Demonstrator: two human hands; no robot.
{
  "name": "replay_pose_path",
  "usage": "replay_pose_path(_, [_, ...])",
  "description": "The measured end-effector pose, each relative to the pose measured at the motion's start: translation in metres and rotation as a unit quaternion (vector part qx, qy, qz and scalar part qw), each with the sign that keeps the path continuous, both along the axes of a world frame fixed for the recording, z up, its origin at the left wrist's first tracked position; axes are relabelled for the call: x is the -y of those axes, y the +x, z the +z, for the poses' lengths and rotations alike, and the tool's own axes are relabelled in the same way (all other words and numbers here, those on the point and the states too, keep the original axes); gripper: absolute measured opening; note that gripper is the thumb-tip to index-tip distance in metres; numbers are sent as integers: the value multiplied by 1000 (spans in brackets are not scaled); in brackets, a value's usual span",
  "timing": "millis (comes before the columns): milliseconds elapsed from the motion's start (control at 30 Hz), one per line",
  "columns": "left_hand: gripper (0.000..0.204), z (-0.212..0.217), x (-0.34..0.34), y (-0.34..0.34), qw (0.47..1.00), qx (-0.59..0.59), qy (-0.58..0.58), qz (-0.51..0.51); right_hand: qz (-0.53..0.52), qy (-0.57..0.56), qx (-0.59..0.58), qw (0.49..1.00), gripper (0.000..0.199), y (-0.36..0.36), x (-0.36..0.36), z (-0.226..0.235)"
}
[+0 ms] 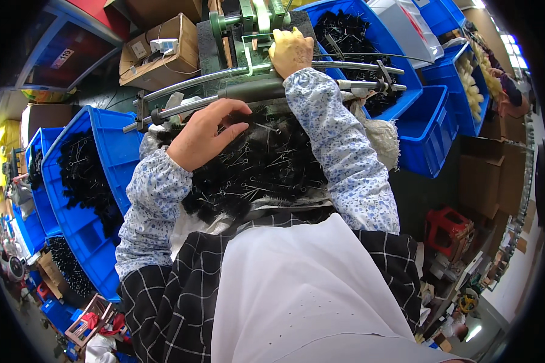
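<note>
While a blue crate [116, 151] stands at the far left, the left hand [209, 134] is curved above the upper left edge of the black brush pile [263, 163], with thumb and forefinger apart and no brush clearly seen between them. From this hand, which is the nearer one, the pile extends to the right and toward the body; its wire stems point in many directions, without one common long axis. Beyond the metal rails [191, 107] is the green machine [247, 12]; at its right side the right hand [292, 51] rests with bent fingers, but whether they clamp something, I cannot tell.
</note>
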State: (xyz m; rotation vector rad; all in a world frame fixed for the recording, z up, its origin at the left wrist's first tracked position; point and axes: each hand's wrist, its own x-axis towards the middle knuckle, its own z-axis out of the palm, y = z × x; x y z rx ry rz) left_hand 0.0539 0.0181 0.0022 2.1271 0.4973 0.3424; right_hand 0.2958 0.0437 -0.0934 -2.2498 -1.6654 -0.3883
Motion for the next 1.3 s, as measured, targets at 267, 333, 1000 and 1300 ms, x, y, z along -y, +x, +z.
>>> replay_pose_path(267, [27,1,-11,-11,994,14,-81,67,-7,-32,-17,999,26,83,23,-4])
replay_pose_path(333, [28,0,-14,-3,993,27,-91,66,-18,-60,-50,997,23,102,19,6])
replay_pose_path(1000, [31,-29,-7,56,985,107,8,135,234,-59,-366,899,23,12,74,50])
replay_pose_path(1300, [31,-79,12,69,881,-353,279,-145,10,-25,97,995,20,55,27,17])
